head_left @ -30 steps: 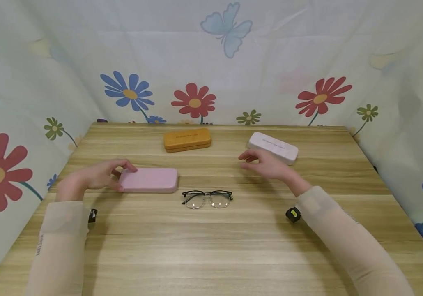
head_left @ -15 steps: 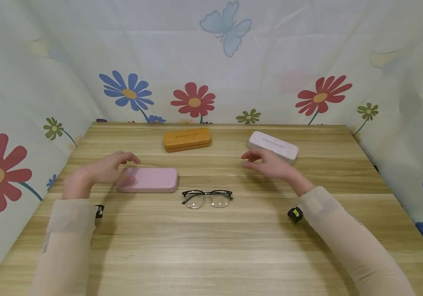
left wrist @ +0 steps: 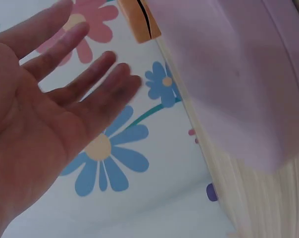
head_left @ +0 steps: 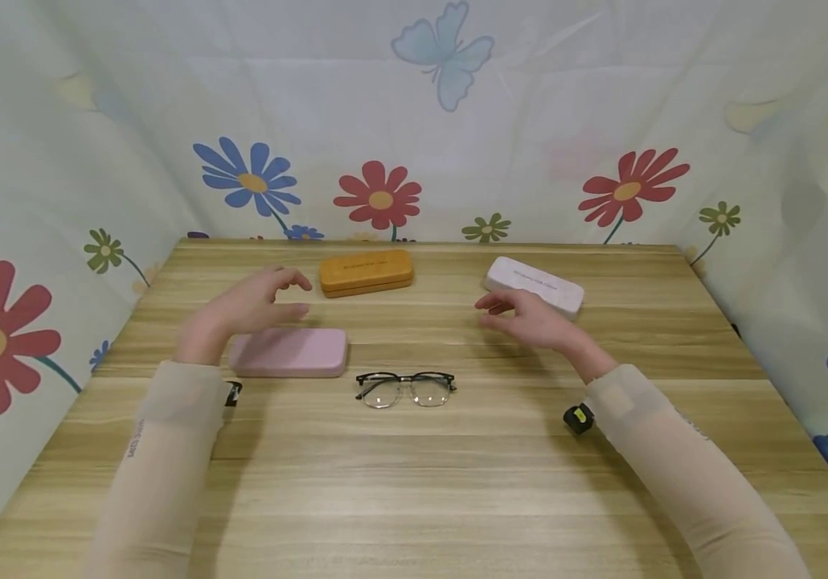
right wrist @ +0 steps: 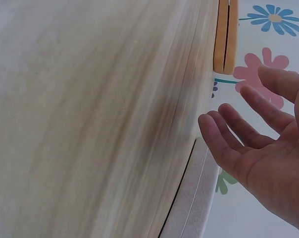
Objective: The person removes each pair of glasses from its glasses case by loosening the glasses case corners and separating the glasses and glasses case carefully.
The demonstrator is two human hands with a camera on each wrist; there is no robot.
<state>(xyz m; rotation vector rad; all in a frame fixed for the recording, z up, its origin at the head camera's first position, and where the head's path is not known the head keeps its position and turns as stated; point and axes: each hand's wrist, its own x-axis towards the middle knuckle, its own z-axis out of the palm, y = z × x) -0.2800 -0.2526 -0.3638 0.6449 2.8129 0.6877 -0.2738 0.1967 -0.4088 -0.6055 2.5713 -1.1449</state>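
Observation:
My left hand [head_left: 251, 307] hovers above and behind the pink glasses case [head_left: 294, 354], its fingers loosely spread and holding nothing. Just right of its fingertips lies the orange glasses case [head_left: 366, 275]. In the left wrist view the pink case [left wrist: 238, 74] looms large beside the hand [left wrist: 55, 104], apart from it. On the other side, my right hand [head_left: 526, 319] is held over the table in front of the white glasses case [head_left: 537, 285], fingers relaxed with nothing in them. A pair of black-rimmed eyeglasses [head_left: 405, 378] rests unfolded between the hands, nearer the person.
The wooden table [head_left: 385, 490] bears all three cases, which look closed. A floral curtain [head_left: 298, 80] hangs behind it and along both sides. Black wrist cameras, one of them the right camera [head_left: 578, 418], sit under the sleeves.
My left hand has let go of the pink case's left end and moved forward and right, toward the orange case. The right hand has barely shifted; the cases and eyeglasses stay put.

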